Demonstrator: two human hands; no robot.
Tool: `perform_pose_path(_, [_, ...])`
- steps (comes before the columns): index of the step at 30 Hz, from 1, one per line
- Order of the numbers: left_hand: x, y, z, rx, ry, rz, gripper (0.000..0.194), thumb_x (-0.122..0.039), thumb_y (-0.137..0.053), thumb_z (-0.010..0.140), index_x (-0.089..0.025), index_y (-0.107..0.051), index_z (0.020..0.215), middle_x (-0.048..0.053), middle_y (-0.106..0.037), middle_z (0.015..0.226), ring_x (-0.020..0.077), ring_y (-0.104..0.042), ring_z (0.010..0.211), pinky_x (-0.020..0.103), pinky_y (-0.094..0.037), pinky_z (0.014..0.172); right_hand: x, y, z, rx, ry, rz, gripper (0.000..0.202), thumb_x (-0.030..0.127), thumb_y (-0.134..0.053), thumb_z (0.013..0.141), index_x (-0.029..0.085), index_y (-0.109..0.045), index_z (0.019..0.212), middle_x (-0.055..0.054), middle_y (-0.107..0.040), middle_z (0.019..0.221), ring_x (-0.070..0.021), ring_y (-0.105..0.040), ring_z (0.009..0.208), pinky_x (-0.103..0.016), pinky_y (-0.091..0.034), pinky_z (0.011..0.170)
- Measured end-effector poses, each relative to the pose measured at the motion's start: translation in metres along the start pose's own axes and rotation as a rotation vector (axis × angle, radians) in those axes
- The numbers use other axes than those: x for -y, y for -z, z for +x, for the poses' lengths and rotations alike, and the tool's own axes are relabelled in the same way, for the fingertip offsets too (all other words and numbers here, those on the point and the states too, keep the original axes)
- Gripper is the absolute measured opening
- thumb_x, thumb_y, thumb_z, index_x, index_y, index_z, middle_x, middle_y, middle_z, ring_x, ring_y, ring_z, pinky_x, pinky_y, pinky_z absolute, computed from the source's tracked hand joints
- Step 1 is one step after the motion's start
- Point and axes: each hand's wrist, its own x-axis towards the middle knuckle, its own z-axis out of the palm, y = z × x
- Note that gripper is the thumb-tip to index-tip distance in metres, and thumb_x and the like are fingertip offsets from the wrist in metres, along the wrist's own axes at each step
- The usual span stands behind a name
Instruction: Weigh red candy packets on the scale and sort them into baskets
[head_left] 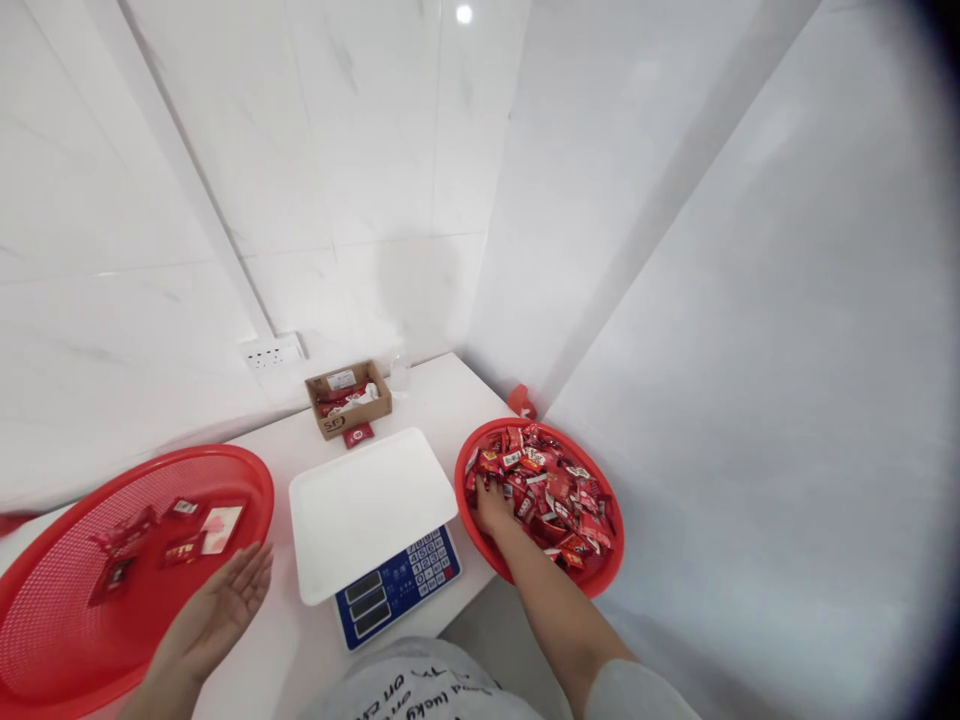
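My left hand (225,607) is held palm up with its fingers stretched out and nothing in it. It is over the near right rim of a large red mesh basket (45,590), where several red snack packets (182,548) and a pale card (222,528) lie. My right hand (493,508) reaches into a smaller red basket (615,560) heaped with small red snack packets (559,485). Its visible fingers are apart and touch packets at the left side; the tips are partly hidden. Between the baskets stands a digital scale (397,590) with a bare white weighing pan (371,510).
A small cardboard box (349,400) holding red packets stands at the wall behind the scale. One red packet (358,434) lies before it. A red item (521,400) is in the corner behind the right basket. A socket (274,351) is on the tiled wall above the white table (442,385).
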Motion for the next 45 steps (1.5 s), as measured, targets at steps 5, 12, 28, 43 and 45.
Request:
perform_pose_path(5, [0.012, -0.016, 0.001, 0.031, -0.004, 0.081, 0.021, -0.008, -0.043, 0.084, -0.015, -0.062, 0.084, 0.005, -0.067, 0.090, 0.0107, -0.065, 0.072, 0.022, -0.054, 0.061, -0.001, -0.002, -0.001, -0.102, 0.046, -0.052, 0.052, 0.030, -0.045, 0.084, 0.019, -0.035, 0.134, -0.020, -0.044, 0.129, -0.0310, -0.042, 0.119, -0.045, -0.031, 0.094])
perform_pose_path(12, [0.034, -0.024, -0.003, 0.100, 0.059, 0.170, 0.017, -0.009, -0.047, 0.085, -0.015, -0.062, 0.090, 0.006, -0.067, 0.087, 0.0109, -0.065, 0.067, 0.021, -0.055, 0.059, -0.012, -0.007, -0.006, -0.159, 0.130, 0.106, 0.040, 0.018, -0.049, 0.078, 0.020, -0.049, 0.118, -0.014, -0.055, 0.114, -0.0240, -0.055, 0.100, -0.034, -0.037, 0.084])
perform_pose_path(28, [0.052, -0.026, -0.005, 0.116, 0.105, 0.263, 0.016, -0.013, -0.052, 0.084, -0.014, -0.059, 0.098, 0.007, -0.067, 0.087, 0.0114, -0.065, 0.067, 0.022, -0.055, 0.061, -0.029, 0.027, -0.022, -0.366, 0.086, 0.953, 0.025, 0.036, -0.054, 0.066, 0.023, -0.055, 0.087, 0.001, -0.064, 0.080, -0.0177, -0.059, 0.073, -0.031, -0.045, 0.070])
perform_pose_path(43, [0.059, -0.021, -0.009, 0.166, 0.101, 0.300, 0.019, -0.023, -0.059, 0.081, -0.016, -0.058, 0.098, 0.007, -0.066, 0.089, 0.0118, -0.064, 0.070, 0.024, -0.050, 0.070, 0.106, 0.038, -0.055, 0.246, 0.375, 1.266, 0.048, 0.046, -0.062, 0.070, 0.025, -0.052, 0.111, -0.003, -0.061, 0.107, -0.0167, -0.059, 0.094, -0.028, -0.050, 0.071])
perform_pose_path(45, [0.057, -0.017, -0.010, 0.182, 0.062, 0.335, 0.021, -0.026, -0.061, 0.079, -0.016, -0.057, 0.097, 0.006, -0.066, 0.087, 0.0122, -0.063, 0.070, 0.025, -0.049, 0.071, 0.103, 0.029, -0.052, 0.260, 0.374, 1.136, 0.048, 0.044, -0.059, 0.073, 0.025, -0.051, 0.117, -0.006, -0.055, 0.123, -0.0187, -0.056, 0.105, -0.032, -0.049, 0.079])
